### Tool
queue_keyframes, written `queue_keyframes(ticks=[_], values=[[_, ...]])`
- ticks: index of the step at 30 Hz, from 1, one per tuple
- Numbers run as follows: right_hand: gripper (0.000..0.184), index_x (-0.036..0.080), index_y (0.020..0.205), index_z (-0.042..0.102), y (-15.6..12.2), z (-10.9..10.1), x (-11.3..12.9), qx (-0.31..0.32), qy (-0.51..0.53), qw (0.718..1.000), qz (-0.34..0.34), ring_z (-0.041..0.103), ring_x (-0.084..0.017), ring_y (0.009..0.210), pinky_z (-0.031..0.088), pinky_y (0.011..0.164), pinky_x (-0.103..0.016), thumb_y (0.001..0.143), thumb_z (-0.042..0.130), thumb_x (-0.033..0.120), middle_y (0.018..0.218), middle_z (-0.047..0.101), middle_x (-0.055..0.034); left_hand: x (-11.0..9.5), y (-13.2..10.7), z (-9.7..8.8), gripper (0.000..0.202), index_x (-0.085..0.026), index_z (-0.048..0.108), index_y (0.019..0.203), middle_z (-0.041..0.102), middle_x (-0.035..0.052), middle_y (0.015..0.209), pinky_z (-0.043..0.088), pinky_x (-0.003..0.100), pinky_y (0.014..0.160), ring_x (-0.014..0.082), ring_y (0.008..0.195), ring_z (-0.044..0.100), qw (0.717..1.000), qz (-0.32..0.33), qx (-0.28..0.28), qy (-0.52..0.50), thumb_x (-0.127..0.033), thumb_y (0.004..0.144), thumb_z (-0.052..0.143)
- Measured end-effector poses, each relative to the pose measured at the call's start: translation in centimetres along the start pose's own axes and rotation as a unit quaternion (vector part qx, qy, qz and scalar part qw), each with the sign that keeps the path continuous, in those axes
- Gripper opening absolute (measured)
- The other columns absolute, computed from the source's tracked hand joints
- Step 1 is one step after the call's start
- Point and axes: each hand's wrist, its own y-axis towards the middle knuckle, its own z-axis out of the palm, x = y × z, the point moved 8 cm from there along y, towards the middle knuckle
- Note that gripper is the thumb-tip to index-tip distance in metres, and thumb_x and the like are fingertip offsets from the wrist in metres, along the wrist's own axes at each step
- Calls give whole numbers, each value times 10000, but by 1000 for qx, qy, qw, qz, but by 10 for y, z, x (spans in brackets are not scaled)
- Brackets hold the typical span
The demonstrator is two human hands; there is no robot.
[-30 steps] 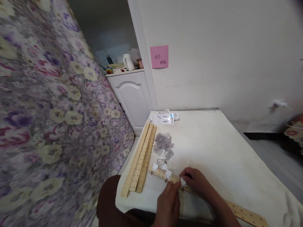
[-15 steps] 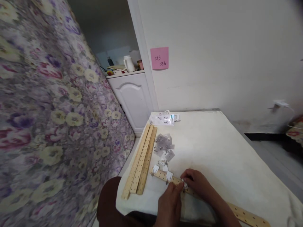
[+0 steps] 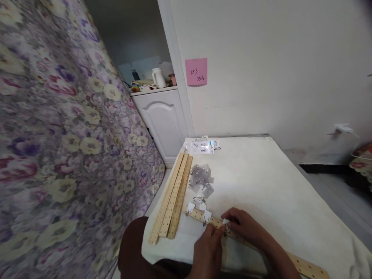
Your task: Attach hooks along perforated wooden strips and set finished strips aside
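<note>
A perforated wooden strip (image 3: 195, 213) lies slantwise at the table's near edge, running under my right forearm. Between my hands, at the strip, is a small white tag (image 3: 226, 221) with a shiny metal piece below it. My right hand (image 3: 242, 224) pinches this tag from the right. From the near side, my left hand (image 3: 207, 244) has thumb and forefinger closed at its lower part; the fingertips partly hide the metal piece. Two similar white tags, one at the strip's far left end (image 3: 190, 207) and another closer to my hands (image 3: 207, 216), sit along the strip with metal pieces attached.
Several perforated wooden strips (image 3: 174, 199) lie lengthwise at the table's left side. Beside them is a pile of clear little bags (image 3: 200, 179) with metal pieces. Loose white tags (image 3: 202, 206) lie just beyond my strip. Flat printed packaging (image 3: 199, 147) rests at the back, below a pink note (image 3: 196, 72).
The tag between my hands stands slightly more upright and shows more of its white face. My right hand has shifted very little; the left keeps its place.
</note>
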Motion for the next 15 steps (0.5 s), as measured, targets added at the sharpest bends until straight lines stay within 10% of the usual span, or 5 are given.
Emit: queue_keyframes(ticks=[15], values=[[273, 143, 890, 695, 4, 1, -4, 1, -4, 999, 45, 579, -173, 709, 413, 637, -261, 649, 566, 141, 788, 697, -50, -2, 2, -1, 501, -277, 500, 1286, 546, 34, 904, 480, 227, 667, 146, 769, 577, 1000, 2, 1, -24, -60, 850, 380]])
